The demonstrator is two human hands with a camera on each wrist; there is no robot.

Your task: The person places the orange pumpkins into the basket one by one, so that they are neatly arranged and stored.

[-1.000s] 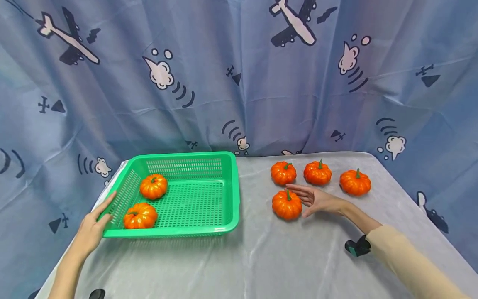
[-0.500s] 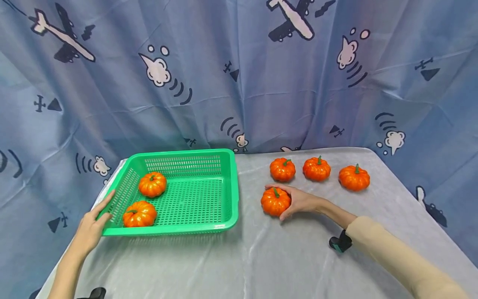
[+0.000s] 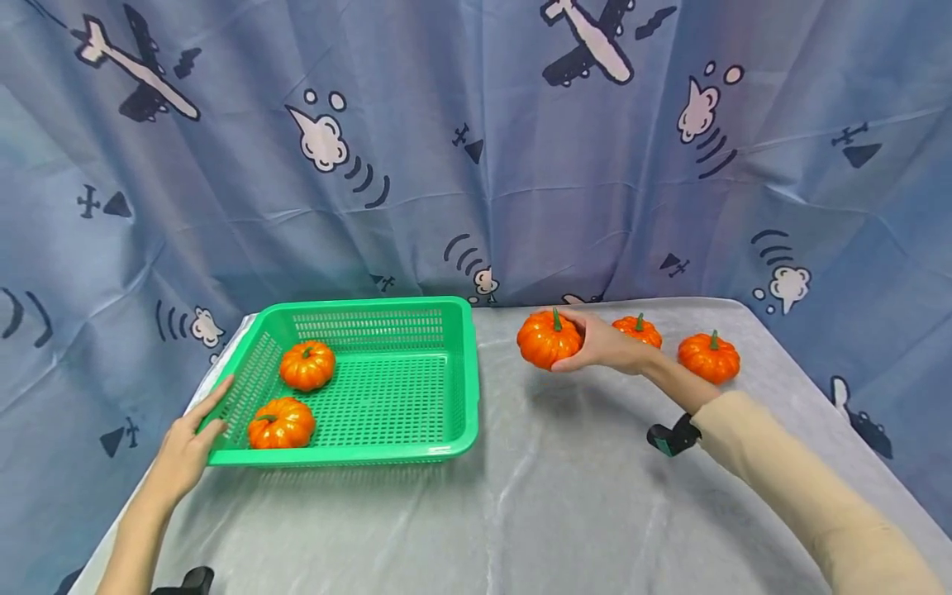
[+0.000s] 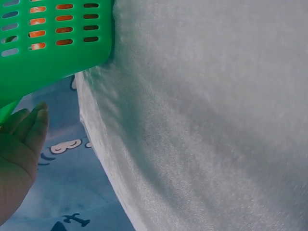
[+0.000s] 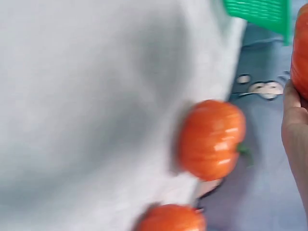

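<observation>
In the head view, my right hand (image 3: 604, 340) grips a small orange pumpkin (image 3: 546, 340) from its right side. The pumpkin is lifted above the table, its green stem upward; in the right wrist view, only part of it shows at the edge. My left hand (image 3: 182, 446) holds the rim of a green plastic basket (image 3: 476, 388) at its near left corner, the thumb over the rim. Inside that basket lie two more pumpkins, one farther back (image 3: 307, 366) and one near the front (image 3: 281, 423).
Along the table's back edge stand a pumpkin (image 3: 638, 330) partly behind my right hand and another (image 3: 708, 357) farther right. The right wrist view shows a pumpkin (image 5: 211, 139) close below the hand, hidden in the head view. A blue patterned curtain (image 3: 416, 165) hangs behind the grey-white table (image 3: 580, 504).
My right hand reached the front pumpkin, took hold of it, slid it left, then raised it off the table towards the back. The left hand and basket stayed in place.
</observation>
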